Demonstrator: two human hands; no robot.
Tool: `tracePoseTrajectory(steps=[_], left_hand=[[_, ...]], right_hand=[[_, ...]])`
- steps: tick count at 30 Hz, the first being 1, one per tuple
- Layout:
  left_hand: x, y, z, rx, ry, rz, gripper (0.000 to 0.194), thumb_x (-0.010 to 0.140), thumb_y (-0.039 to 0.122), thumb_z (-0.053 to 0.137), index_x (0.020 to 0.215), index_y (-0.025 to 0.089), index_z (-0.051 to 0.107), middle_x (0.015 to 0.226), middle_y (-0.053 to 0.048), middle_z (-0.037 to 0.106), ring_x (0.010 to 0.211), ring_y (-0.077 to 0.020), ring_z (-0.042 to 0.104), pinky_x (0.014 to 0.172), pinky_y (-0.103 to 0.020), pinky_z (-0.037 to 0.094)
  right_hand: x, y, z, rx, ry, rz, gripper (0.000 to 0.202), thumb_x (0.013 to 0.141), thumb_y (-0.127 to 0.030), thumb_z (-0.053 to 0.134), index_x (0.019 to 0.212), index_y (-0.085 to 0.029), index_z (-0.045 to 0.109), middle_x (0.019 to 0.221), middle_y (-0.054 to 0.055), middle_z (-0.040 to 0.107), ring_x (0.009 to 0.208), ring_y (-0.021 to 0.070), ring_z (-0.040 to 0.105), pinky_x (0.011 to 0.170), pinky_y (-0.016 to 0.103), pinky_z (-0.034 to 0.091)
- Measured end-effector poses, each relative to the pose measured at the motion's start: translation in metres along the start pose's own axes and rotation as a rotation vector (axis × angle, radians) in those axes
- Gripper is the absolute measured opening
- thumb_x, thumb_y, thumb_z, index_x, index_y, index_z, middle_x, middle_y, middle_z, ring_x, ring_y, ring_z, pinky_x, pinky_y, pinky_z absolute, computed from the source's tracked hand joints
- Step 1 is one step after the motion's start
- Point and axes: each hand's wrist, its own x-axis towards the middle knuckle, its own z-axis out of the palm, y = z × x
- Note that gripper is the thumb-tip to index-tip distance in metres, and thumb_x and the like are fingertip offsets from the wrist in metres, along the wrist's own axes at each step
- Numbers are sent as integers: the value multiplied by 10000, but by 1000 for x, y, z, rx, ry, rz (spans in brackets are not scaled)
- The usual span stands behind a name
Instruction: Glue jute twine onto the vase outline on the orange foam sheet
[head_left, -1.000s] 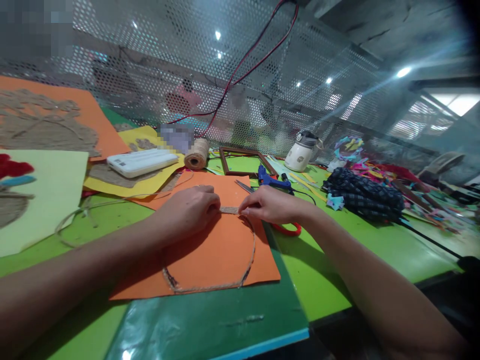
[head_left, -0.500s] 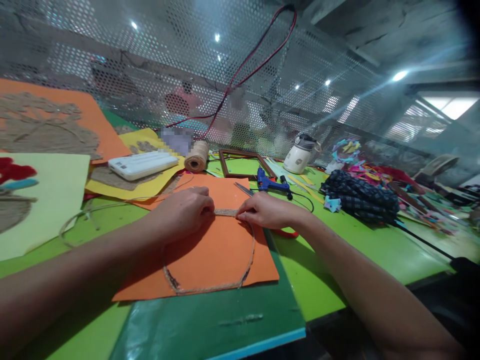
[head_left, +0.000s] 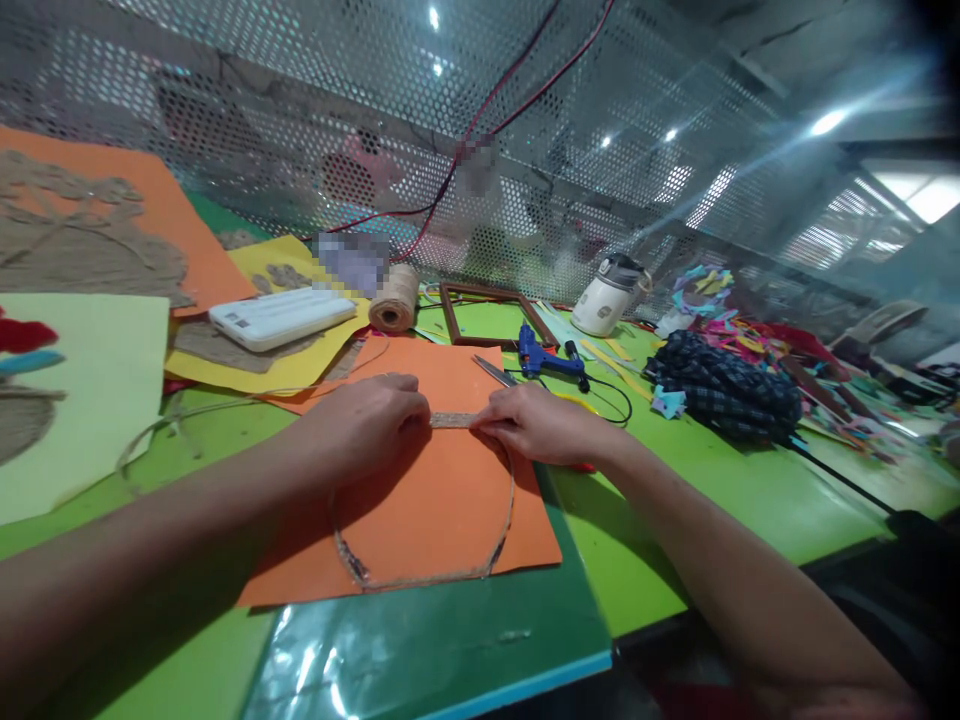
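An orange sheet [head_left: 427, 510] lies on a green folder, with a twine outline [head_left: 427, 581] shaped like a pot along its lower part. Across its upper middle runs a short band of jute twine [head_left: 451, 420]. My left hand [head_left: 379, 420] pinches the band's left end, fingers closed. At the other end my right hand [head_left: 529, 422] does the same, thumb and fingertips pressed together. Scissors [head_left: 493, 371] lie partly under my right hand, their blades pointing up and left. A loose strand of twine [head_left: 217, 405] trails left from beneath my left arm.
A twine spool [head_left: 395, 300], a brown frame [head_left: 450, 318], a blue glue gun [head_left: 547, 357] and a white bottle [head_left: 609, 295] stand along the back. A white power bank-like box [head_left: 281, 318] rests on yellow paper at left. Dark checked cloth [head_left: 720, 388] lies right.
The view has shifted slightly, and the orange sheet appears a little turned on the folder. Both hands keep their pinch on the twine band.
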Motion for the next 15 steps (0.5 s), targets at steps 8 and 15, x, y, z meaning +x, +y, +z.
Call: tracePoseTrajectory(steps=[8, 15], left_hand=[[-1, 3, -3, -18, -30, -12, 268, 866, 188, 444, 755, 181, 688, 805, -45, 611, 662, -139, 538, 637, -286, 357], [-1, 8, -5, -14, -43, -42, 267, 862, 182, 436, 668, 171, 620, 762, -44, 571, 623, -128, 491, 601, -295, 320]], right_hand=[[-4, -6, -2, -126, -15, -24, 279, 966, -193, 466, 1036, -179, 736, 851, 71, 628, 729, 154, 527, 631, 278, 291], [-2, -10, -1, -133, -48, 11, 285, 981, -232, 461, 988, -174, 740, 793, 57, 593, 676, 145, 496, 597, 283, 262]])
